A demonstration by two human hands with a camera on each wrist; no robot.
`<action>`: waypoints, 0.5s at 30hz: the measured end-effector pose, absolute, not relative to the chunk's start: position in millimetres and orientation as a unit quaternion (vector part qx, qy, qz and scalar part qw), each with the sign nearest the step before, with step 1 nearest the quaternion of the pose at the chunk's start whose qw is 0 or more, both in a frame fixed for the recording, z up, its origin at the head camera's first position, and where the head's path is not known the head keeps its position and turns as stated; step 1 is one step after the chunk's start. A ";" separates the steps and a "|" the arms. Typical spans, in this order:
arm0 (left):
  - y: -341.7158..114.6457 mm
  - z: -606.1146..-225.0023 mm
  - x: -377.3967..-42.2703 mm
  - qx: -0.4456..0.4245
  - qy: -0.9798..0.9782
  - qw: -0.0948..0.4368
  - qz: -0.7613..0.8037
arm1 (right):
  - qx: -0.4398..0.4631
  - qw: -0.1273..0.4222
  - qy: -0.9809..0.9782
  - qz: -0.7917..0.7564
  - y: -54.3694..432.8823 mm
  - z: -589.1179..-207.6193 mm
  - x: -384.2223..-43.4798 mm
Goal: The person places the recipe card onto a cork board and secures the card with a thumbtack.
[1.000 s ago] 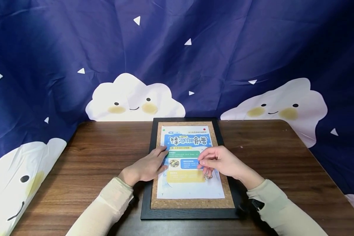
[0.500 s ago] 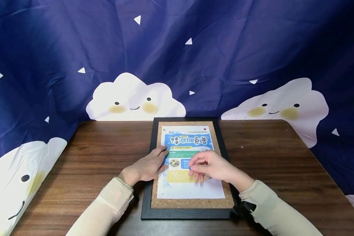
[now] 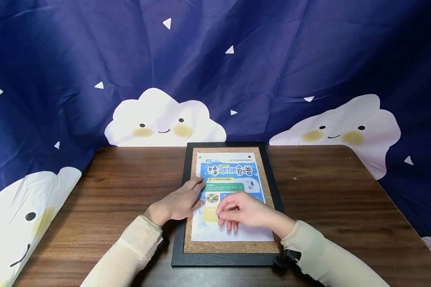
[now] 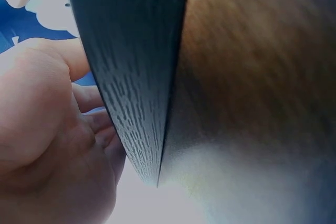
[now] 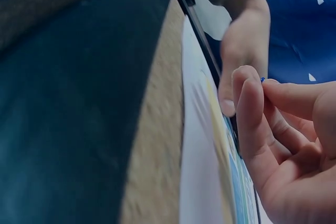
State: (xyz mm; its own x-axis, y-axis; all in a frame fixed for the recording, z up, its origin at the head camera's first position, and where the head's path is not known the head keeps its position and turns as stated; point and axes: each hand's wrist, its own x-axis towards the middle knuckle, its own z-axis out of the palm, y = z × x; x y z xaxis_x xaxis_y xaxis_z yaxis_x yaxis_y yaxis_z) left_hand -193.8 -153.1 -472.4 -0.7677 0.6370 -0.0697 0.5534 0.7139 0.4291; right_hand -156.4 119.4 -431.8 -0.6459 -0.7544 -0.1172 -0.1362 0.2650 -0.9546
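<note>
Evidently, the right hand [image 3: 242,211] holds a blue pin [image 5: 263,80] between thumb and forefinger; its other fingers are loosely bent. The pin is over the lower part of a printed sheet [image 3: 224,186], near the yellow panel, and the right wrist view shows it apart from the paper. The left hand [image 3: 179,202] holds nothing: its fingers are extended and its thumb stands away from them. It lies across the left bar of a black frame [image 3: 228,260], fingertips over the left edge of the sheet. How firmly it presses cannot be told.

The sheet lies on the cork [image 3: 233,248] inside the frame, with cork visible along its edges. A green pin [image 3: 200,157] sits at its upper left corner and a red pin [image 3: 249,156] at its upper right. The print shows a blue heading with large characters, a small food picture, and green, blue and yellow panels.

The frame lies flat on a brown wood-grain table [image 3: 330,191], its far end at the back edge. Behind hangs a dark blue curtain [image 3: 201,59] printed with white triangles and smiling clouds. Both sleeves [image 3: 129,247] are cream.
</note>
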 end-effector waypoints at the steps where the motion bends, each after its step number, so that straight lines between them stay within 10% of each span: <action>1: -154.6 -478.6 -196.5 0.325 0.919 0.102 0.198 | -0.304 0.296 0.737 -0.526 117.4 -432.7 -155.8; 15: -158.4 -503.6 -209.0 0.335 0.925 0.069 0.165 | -0.312 0.335 0.726 -0.513 91.8 -429.5 -146.7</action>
State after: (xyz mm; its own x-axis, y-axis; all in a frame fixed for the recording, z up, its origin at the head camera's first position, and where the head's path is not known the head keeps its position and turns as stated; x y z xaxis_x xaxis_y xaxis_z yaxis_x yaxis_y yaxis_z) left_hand -209.0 -158.4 -503.6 -0.7664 0.6421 -0.0180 0.5962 0.7214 0.3522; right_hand -146.7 91.8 -429.5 -0.5803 -0.7973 -0.1659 -0.1099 0.2785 -0.9541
